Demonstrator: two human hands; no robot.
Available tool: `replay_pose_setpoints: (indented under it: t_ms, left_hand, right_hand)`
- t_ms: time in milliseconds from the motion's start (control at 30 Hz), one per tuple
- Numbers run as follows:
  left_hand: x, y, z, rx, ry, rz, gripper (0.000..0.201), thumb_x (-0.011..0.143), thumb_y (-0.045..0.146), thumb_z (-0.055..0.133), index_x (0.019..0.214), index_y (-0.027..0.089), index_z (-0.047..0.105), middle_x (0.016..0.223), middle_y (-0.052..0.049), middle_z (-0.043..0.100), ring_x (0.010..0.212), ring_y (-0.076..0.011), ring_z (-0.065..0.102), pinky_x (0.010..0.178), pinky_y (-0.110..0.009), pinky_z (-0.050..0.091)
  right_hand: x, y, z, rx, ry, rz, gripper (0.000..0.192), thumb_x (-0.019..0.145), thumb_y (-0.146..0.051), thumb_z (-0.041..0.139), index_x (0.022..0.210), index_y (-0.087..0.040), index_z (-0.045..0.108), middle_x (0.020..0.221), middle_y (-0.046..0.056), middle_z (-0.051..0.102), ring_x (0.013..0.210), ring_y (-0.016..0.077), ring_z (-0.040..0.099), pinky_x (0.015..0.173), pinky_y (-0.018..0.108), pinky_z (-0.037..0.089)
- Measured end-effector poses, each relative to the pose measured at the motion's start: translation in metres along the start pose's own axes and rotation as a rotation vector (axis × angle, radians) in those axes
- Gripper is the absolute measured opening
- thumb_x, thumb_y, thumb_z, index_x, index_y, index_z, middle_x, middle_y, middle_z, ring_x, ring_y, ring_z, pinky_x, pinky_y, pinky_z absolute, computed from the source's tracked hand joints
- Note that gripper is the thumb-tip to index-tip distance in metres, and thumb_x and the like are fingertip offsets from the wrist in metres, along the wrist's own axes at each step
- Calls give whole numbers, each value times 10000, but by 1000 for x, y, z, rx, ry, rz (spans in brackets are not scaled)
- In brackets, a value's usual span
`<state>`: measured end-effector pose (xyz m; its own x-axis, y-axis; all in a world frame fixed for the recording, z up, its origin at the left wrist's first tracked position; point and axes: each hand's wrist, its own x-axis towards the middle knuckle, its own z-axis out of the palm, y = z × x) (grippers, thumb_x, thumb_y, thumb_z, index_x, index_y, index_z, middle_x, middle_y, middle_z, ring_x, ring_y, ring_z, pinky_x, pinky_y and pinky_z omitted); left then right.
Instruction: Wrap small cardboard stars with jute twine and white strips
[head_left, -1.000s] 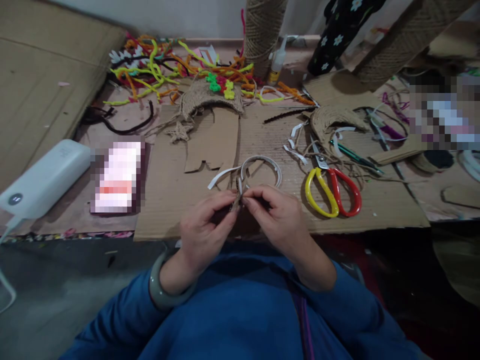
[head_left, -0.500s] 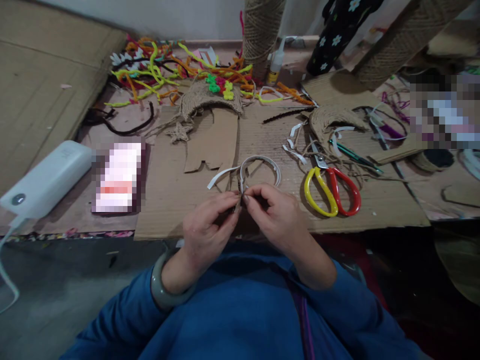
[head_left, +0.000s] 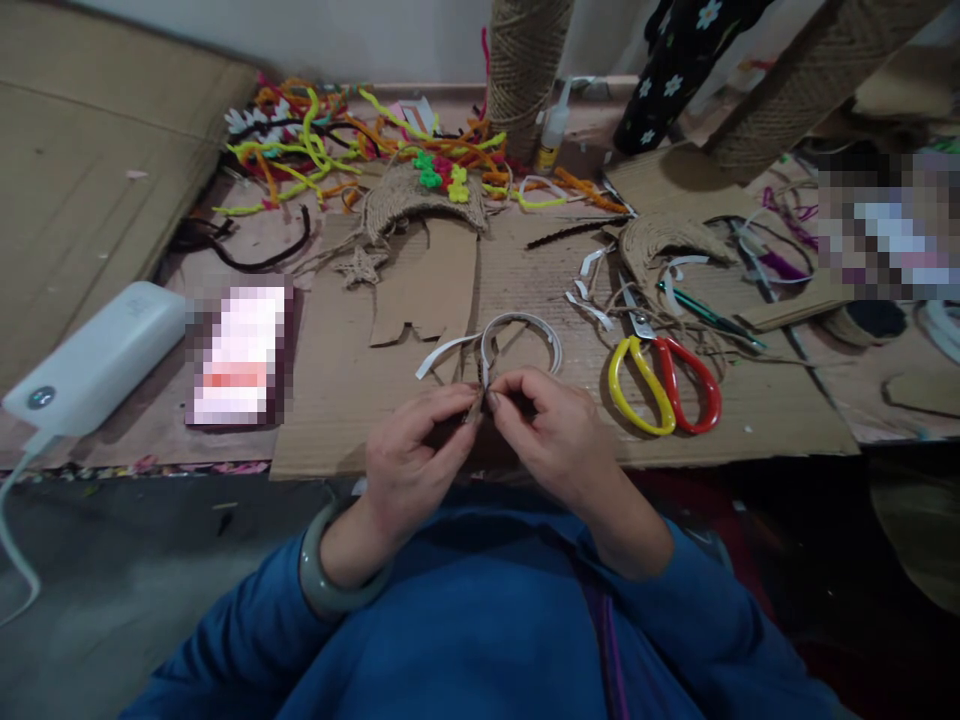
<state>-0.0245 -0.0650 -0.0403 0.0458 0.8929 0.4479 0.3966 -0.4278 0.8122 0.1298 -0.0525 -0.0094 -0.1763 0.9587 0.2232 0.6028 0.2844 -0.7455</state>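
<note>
Our left hand [head_left: 409, 455] and right hand [head_left: 551, 435] meet fingertip to fingertip, both pinched on one small brown piece [head_left: 475, 402] — too small to identify — held just above the cardboard [head_left: 352, 400] on the counter. A white strip [head_left: 517, 325] curls just beyond our fingers, with scissors [head_left: 664, 375] lying to the right.

A thin white strip curled into a loop [head_left: 525, 325] rises from between the fingertips, near the front edge of the brown corrugated cardboard sheet [head_left: 750, 410], around its middle. One flat tail runs off to the left, resting on the sheet. A small brownish piece [head_left: 474, 405], pinched below the loop, is too hidden to make out.
</note>
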Motion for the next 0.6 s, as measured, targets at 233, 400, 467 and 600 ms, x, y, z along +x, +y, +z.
replay_pose_setpoints:
  t_ms: [233,400,467,600]
  left_hand:
    - [0,-1,0,-31,-6,-55,161,776,174,639,916,217,706,941,-36,753,876,-176,705,825,-328,582]
    - [-1,-1,-1,-76,-1,-111,154,768,183,654,904,227,711,930,-26,754,870,-170,703,822,-323,585]
    - [0,-1,-1,-86,-6,-135,155,763,181,661,899,230,715,925,-27,755,866,-170,703,818,-316,585]
    - [1,1,-1,-100,6,-166,157,746,170,676,887,221,721,908,-31,758,852,-170,706,804,-300,586]
  right_hand:
    - [0,0,-1,26,-24,7,111,824,-172,507,769,-188,602,668,-2,631,595,121,561,565,233,408]
    - [0,0,-2,50,-39,24,106,828,-174,511,774,-192,600,677,-6,641,593,119,560,567,230,412]
    - [0,0,-2,65,-46,34,106,829,-173,511,776,-192,601,681,-8,644,597,118,564,573,229,416]
    - [1,0,-4,101,-54,45,103,826,-170,514,775,-186,601,677,-11,639,595,114,564,576,224,419]
